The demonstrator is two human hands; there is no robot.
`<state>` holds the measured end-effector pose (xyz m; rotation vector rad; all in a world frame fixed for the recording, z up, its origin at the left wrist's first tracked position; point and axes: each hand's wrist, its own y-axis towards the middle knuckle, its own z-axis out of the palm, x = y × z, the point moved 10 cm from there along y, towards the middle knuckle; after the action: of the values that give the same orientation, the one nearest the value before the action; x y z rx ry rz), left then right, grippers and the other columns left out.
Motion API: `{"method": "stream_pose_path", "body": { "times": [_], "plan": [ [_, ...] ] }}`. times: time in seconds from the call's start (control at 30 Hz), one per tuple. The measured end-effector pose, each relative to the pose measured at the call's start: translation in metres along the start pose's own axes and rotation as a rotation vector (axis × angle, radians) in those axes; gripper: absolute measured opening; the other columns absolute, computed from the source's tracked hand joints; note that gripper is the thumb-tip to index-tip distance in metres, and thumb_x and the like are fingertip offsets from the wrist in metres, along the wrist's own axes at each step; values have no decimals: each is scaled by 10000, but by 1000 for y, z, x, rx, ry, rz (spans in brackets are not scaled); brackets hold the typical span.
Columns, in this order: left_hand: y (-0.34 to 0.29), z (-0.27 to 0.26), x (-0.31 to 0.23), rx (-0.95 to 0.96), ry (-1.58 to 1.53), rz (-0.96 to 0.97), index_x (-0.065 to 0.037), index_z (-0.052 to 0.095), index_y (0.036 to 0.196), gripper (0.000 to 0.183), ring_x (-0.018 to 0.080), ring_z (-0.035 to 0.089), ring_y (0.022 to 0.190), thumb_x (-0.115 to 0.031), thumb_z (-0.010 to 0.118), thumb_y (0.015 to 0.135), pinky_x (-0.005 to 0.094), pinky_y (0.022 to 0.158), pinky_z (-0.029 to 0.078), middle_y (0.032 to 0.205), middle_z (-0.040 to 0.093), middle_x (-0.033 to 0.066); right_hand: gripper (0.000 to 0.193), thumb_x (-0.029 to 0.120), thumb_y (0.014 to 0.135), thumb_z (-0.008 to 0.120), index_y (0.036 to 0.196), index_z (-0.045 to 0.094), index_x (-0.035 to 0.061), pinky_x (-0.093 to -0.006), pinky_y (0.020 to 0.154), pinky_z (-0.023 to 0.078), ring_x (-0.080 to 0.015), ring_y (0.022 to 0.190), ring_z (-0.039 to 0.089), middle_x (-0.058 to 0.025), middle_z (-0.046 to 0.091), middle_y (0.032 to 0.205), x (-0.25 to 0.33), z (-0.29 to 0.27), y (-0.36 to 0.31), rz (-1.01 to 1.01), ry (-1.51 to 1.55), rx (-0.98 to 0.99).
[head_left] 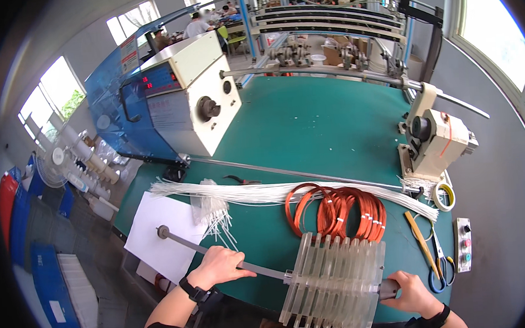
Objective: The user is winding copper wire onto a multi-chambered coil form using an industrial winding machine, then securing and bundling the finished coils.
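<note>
Near the table's front edge lies a winding former (336, 280), a row of translucent ribbed plates threaded on a grey metal shaft (263, 271). My left hand (222, 266) is closed around the shaft, left of the plates. A round collar (162, 232) sits on the shaft's far left end. On the right, my right hand (412, 294) grips the grey end piece (388, 288) that sticks out of the plates. Just beyond the plates rest several coils of reddish copper wire (349, 213).
A bundle of white tubes (258, 193) crosses the green table (308, 119). White paper (152, 231) lies left; scissors (440, 261), a wooden stick (421, 238), tape (443, 197) and a button box (463, 245) lie right. Behind stand a winding machine (192, 102) and a tailstock (438, 144).
</note>
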<state>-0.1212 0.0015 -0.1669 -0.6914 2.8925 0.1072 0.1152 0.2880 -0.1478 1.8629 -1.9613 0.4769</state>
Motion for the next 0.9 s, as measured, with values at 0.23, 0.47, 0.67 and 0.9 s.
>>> {"method": "stream_pose_path", "body": {
  "times": [0.23,0.47,0.67,0.9],
  "plan": [
    [19,-8,-19,-58,3,92,-86,523,590,555,253,598,491,-614,613,738,347,463,462,514,556,53,436,130,604,772,966,594,-35,-240,557,445,-72,606,523,-20,610,741,-48,41,2,283,582,101],
    [139,-82,-32,-305,91,320,-101,473,626,538,238,536,493,-599,661,700,347,490,409,525,486,27,409,36,607,723,992,598,-23,-270,682,483,-139,748,602,-73,646,878,-38,-55,28,264,413,-193],
    [265,-120,7,-461,203,275,-62,503,765,360,279,583,728,-349,715,720,392,699,447,702,566,95,444,15,597,675,1028,571,-1,-417,767,474,-404,859,571,-190,600,933,-57,-144,112,23,-169,-567],
    [323,-102,55,-539,236,133,-51,516,820,166,288,594,841,-136,641,752,401,768,447,801,610,106,502,-20,567,658,1060,568,11,-480,960,348,-393,1112,459,-192,584,1062,-78,-176,192,-80,-726,-667]
  ]
}}
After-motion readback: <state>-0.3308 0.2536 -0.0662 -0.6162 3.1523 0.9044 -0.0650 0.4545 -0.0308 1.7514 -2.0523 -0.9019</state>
